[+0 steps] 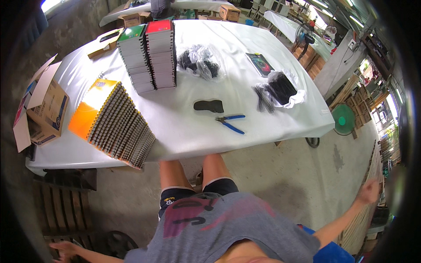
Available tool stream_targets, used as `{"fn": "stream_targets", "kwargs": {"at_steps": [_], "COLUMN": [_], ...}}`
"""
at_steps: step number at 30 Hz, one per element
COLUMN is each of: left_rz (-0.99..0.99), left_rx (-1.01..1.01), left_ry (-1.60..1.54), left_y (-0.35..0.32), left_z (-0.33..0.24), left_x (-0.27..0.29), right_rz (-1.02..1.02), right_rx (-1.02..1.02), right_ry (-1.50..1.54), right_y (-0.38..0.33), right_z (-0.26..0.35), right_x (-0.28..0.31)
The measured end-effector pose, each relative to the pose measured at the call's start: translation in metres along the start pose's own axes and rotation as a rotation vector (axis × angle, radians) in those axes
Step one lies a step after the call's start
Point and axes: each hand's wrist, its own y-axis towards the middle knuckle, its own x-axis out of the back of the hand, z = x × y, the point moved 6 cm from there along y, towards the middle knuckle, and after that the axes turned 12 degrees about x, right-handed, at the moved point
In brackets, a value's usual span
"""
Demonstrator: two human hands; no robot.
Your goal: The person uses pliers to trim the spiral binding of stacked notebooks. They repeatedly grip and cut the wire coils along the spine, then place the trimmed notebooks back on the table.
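I stand back from a white-covered table (245,131) with both arms flung out to the sides. My left hand (66,250) is low at the left over wooden pallets, fingers apart and holding nothing. My right hand (370,189) is far out to the right near stacked wood; it is blurred and its fingers cannot be made out. On the table's near side lie blue-handled pliers (230,122) and a flat black piece (208,105). A slanted row of spiral-bound notebooks with an orange cover (109,122) sits at the near left. Neither hand touches the table.
Two tall notebook stacks, green-topped (133,57) and red-topped (160,52), stand at the back. Bags of black coils (199,61) (283,87) and a dark booklet (259,64) lie to the right. An open cardboard box (44,109) sits at the table's left end, a green fan (343,119) stands at the right, and pallets (66,206) lie beside me.
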Motion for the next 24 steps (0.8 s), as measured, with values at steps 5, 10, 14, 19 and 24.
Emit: {"fn": "stream_targets", "kwargs": {"at_steps": [5,10,14,19,24], "left_rz": [0.189,0.364,0.84,2.054,2.669], "left_rx": [0.137,0.228,0.007,1.493,1.329], "left_ry": [-0.091,-0.25,-0.509,-1.278,-1.198], "left_y": [-0.109,-0.111,-0.12,-0.244,-0.293], "left_z": [0.009,0.011,-0.113,-0.267,-0.321], "left_x": [0.173,0.105,0.013,0.0,0.04], "right_rz": [0.253,0.309,0.037,0.122,1.367], "right_rx": [-0.822,-0.627,-0.807,-1.368,-1.33], "right_ry": [0.361,0.758,1.152,2.414,3.284], "right_y": [-0.19,-0.117,0.01,0.146,0.224], "right_z": [0.204,0.288,0.356,0.556,0.641], "right_x": [0.045,-0.019,-0.08,-0.001,0.168]}}
